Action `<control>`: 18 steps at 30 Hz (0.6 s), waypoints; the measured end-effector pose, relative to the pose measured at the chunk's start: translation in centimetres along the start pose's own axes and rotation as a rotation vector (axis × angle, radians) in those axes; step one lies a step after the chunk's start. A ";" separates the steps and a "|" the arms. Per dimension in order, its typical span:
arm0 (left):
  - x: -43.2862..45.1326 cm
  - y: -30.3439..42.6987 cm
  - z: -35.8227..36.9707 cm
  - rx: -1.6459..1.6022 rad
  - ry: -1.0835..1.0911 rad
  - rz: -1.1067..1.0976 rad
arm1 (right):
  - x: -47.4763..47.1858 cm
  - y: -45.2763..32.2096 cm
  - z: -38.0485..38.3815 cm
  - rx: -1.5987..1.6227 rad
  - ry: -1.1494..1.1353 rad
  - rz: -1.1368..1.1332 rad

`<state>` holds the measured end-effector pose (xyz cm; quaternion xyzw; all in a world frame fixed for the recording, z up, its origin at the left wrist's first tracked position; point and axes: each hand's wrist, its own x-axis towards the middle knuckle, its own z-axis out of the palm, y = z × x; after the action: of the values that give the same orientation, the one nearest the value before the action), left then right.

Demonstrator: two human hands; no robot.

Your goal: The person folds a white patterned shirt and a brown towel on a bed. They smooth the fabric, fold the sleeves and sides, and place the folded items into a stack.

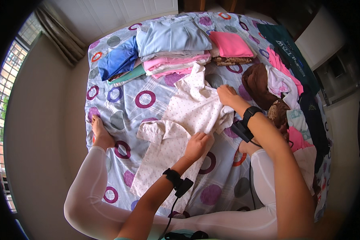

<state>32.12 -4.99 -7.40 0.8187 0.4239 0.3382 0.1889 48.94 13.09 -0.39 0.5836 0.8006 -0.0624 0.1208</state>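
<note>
A white garment with small dots (168, 159) lies spread on the bed between my legs, its collar pointing away from me. One of its gathered-cuff sleeves (151, 132) is folded inward across the body on the left. My left hand (197, 146) grips the garment's right-hand edge near its middle, fingers curled over the cloth. Farther up, my right hand (227, 94) pinches the fabric by the shoulder on the right. The other sleeve (225, 118) hangs loosely below that hand, partly bunched.
Folded clothes stand in a tall stack (174, 39) at the back, with a blue folded item (118, 60) to its left and a pink folded item (232, 44) to its right. Unfolded clothes (258, 87) heap along the right. A dark green bag (288, 51) bearing writing lies behind them.
</note>
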 end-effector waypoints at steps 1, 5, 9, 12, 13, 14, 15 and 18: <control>-0.2 0.0 0.1 0.041 -0.049 0.007 | 0.4 -0.1 -0.1 0.024 0.040 -0.014; -1.0 -0.2 0.5 0.101 -0.027 0.021 | 3.1 -1.1 -0.3 0.256 0.216 -0.097; -1.7 -0.6 1.0 0.132 -0.059 0.066 | 6.1 -2.9 -0.1 0.491 0.158 0.177; -2.3 -1.1 0.7 0.170 -0.080 0.106 | 7.0 -3.3 0.7 0.615 0.159 0.327; -2.4 -1.2 0.7 0.159 -0.076 0.115 | 7.3 -3.4 1.0 0.644 0.152 0.362; -2.5 -1.3 0.6 0.160 -0.096 0.097 | 7.5 -3.4 1.4 0.673 0.148 0.396; -2.6 -1.3 0.6 0.154 -0.096 0.091 | 7.8 -3.5 1.7 0.695 0.129 0.451; -2.6 -1.4 0.7 0.168 -0.138 0.079 | 9.0 -3.7 2.2 0.679 0.160 0.470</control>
<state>30.76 -6.35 -9.81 0.8691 0.4042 0.2513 0.1349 43.13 19.69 -5.05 0.7601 0.5864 -0.2479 -0.1302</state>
